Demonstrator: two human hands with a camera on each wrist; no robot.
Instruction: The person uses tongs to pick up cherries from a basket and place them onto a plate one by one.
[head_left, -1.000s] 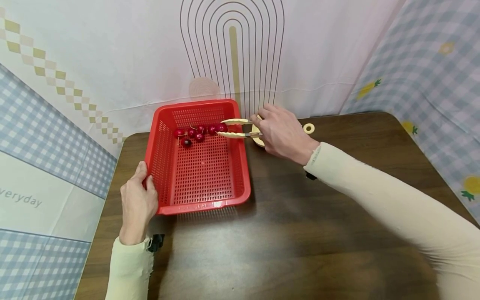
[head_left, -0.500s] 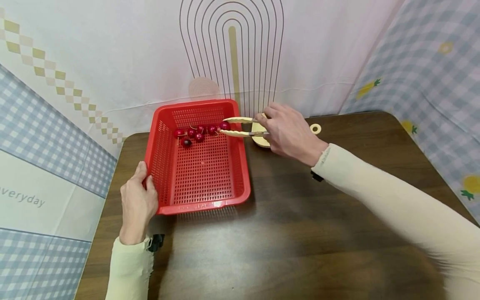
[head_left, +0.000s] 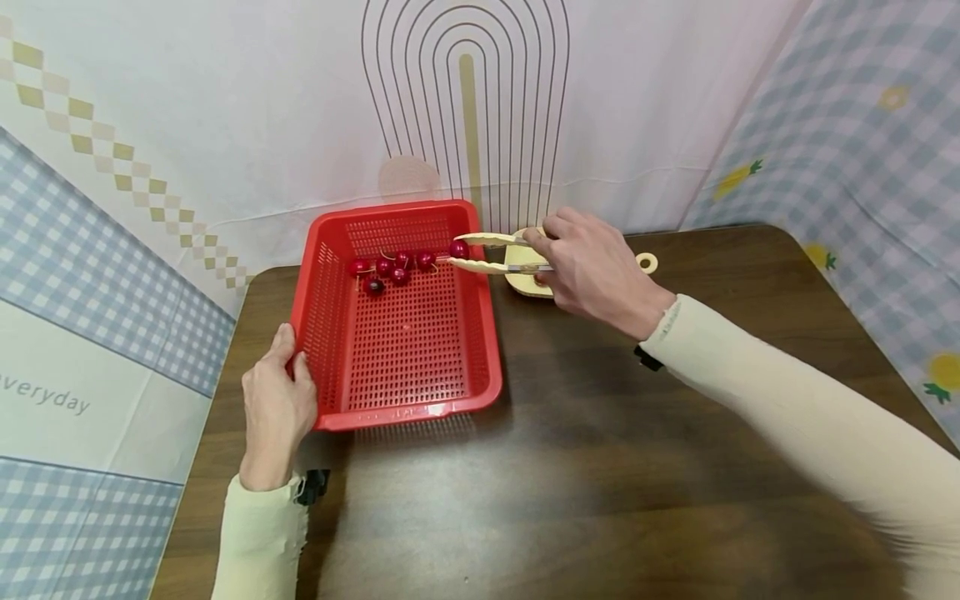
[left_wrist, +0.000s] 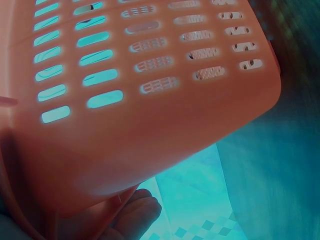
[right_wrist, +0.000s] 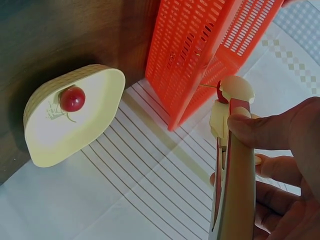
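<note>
My left hand [head_left: 276,400] grips the left rim of a red perforated basket [head_left: 408,412]. Several dark red cherries [head_left: 401,276] lie toward the back of it. In my right hand [head_left: 603,271] I hold tongs [head_left: 480,267] with cream scalloped tips. Between those tips is a single cherry [head_left: 459,249], just inside the basket's right wall; its stem points left. Partly hidden under the tongs and right hand stands a cream bowl [head_left: 528,287]. The right wrist view shows one cherry [right_wrist: 72,99] inside that bowl. Fingertips [left_wrist: 142,212] show at the basket's rim in the left wrist view.
A dark wooden table [head_left: 570,467] carries everything. Patterned cloth [head_left: 285,100] hangs directly behind the basket and bowl, and checked cloth [head_left: 862,150] stands along the right. The basket's raised right wall [head_left: 486,333] lies between the cherries and the bowl.
My right hand has moved right with the tongs, drawing the pinched cherry away from the other cherries toward the basket's right wall. More of the bowl shows. The left hand and basket stay put.
</note>
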